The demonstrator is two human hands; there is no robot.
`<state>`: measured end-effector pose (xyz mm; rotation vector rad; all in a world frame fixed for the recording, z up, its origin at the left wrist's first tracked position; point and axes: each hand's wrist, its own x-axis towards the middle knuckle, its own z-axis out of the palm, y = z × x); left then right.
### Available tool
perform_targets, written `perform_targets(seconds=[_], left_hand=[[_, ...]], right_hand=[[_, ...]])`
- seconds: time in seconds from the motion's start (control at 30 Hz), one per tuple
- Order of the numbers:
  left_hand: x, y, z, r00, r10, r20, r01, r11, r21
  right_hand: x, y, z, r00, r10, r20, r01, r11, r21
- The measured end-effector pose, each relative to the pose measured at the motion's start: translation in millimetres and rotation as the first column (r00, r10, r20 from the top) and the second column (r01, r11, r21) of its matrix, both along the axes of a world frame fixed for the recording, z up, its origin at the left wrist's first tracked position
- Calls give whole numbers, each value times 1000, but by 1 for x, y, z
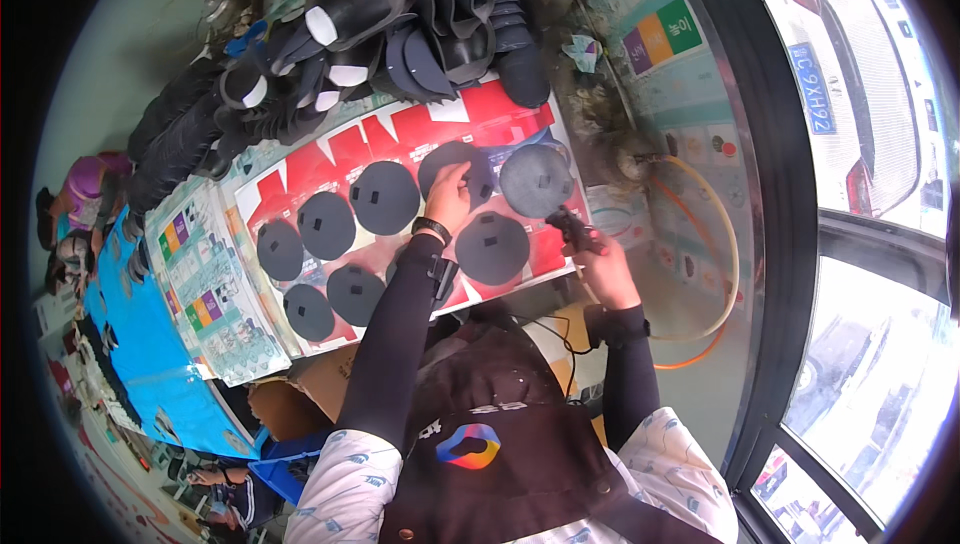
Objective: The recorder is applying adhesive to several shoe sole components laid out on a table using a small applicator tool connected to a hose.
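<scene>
Several dark grey round discs [385,198] lie in two rows on a red-and-white printed sheet [330,159], most with a small black rectangle near the middle. My left hand [449,198] rests on an upper-row disc [475,170], its fingers pressed together; anything pinched under them is hidden. In my right hand [606,272], at the sheet's right edge, is a black gun-shaped tool [572,232]. Its tip points toward the rightmost disc [537,181]. My left forearm partly covers a lower-row disc.
Stacks of dark curved shoe uppers [440,14] pile up beyond the sheet. Yellow and orange hoses [735,279] loop at the right, beside a black window frame [715,144]. A blue covered table [150,334] stands at the left. Another person's arm [235,476] shows lower left.
</scene>
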<state>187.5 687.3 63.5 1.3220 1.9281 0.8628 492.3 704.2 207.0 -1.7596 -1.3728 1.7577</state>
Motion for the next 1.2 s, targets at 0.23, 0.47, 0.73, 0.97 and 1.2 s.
perform_targets(seconds=[0.23, 0.47, 0.73, 0.97, 1.2], left_hand=[[-41, -37, 20, 844, 95, 528, -74, 995, -61], [-109, -200, 75, 806, 131, 577, -29, 983, -183], [-125, -446, 95, 681, 512, 523, -262, 838, -479], [-86, -554, 70, 519, 654, 550, -335, 748, -573], [-72, -573, 61, 521, 661, 540, -336, 740, -582]], right_hand=[[18, -37, 35, 990, 53, -133, -67, 992, -106], [-25, -87, 16, 959, 249, 137, -259, 964, 64], [-43, -106, 4, 907, 355, 226, -402, 890, 216], [-53, -103, 11, 937, 244, 250, -293, 939, 181], [-49, -104, 5, 913, 195, 358, -349, 827, 440]])
